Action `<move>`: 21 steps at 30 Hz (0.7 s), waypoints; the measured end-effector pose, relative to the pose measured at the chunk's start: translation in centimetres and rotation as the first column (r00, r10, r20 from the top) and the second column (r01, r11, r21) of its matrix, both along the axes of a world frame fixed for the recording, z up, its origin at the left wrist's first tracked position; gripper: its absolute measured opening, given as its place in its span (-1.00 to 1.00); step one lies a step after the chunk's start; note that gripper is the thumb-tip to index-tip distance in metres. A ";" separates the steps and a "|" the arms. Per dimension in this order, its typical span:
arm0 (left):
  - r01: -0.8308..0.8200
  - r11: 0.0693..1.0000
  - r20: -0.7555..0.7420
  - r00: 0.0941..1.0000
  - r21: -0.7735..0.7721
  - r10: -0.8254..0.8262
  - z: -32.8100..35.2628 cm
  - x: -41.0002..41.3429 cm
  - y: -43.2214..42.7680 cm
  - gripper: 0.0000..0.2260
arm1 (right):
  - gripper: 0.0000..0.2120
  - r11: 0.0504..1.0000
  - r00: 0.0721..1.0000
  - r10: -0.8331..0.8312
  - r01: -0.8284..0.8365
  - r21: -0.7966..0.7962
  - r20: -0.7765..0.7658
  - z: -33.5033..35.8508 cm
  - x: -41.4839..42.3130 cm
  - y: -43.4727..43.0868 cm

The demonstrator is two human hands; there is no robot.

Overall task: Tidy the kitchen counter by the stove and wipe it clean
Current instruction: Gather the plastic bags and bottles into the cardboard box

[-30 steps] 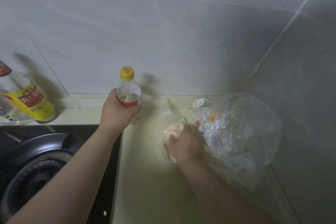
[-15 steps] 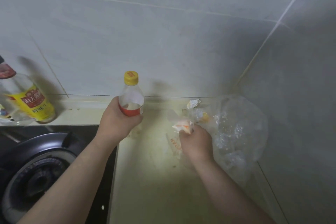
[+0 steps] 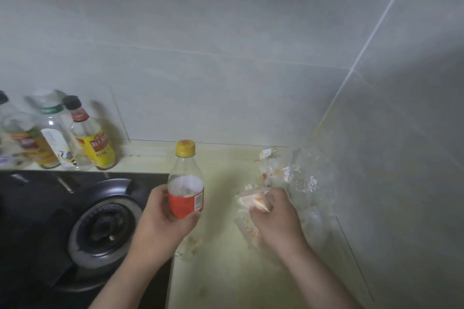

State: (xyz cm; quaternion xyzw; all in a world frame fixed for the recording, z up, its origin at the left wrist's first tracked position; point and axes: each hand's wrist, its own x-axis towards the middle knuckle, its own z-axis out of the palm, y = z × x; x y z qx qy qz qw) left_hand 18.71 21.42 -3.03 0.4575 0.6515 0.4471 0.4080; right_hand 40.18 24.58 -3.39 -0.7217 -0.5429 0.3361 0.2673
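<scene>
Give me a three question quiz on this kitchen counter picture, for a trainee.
1. The left hand grips: A a sponge; B a clear plastic bottle with yellow cap and red label; C a pan lid.
2. True or false: the black gas burner lies left of that bottle.
3. Fill in: the right hand pinches a crumpled white-and-orange ____ beside the clear plastic bag.
Key: 1 B; 2 true; 3 wrapper.
</scene>
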 end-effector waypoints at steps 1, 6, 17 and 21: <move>-0.008 1.000 -0.003 1.000 0.004 0.008 0.3 -0.2 -0.9 -0.55 | -0.79 1.000 1.000 0.006 -0.006 0.003 0.002 0.4 -0.2 -0.6; -0.040 0.999 0.013 0.999 0.019 0.040 1.8 -1.1 -6.1 -0.54 | -0.83 0.994 0.995 0.100 -0.101 0.043 0.022 2.3 -0.9 -3.9; -0.289 0.955 0.028 0.957 0.061 0.288 4.6 -2.3 -21.5 -0.51 | -0.82 0.914 0.914 0.403 -0.400 0.068 -0.040 5.1 -3.6 -13.1; -0.403 0.910 -0.025 0.913 0.095 0.407 5.7 -3.0 -26.9 -0.52 | -0.83 0.869 0.871 0.489 -0.482 0.109 -0.047 6.0 -5.3 -16.0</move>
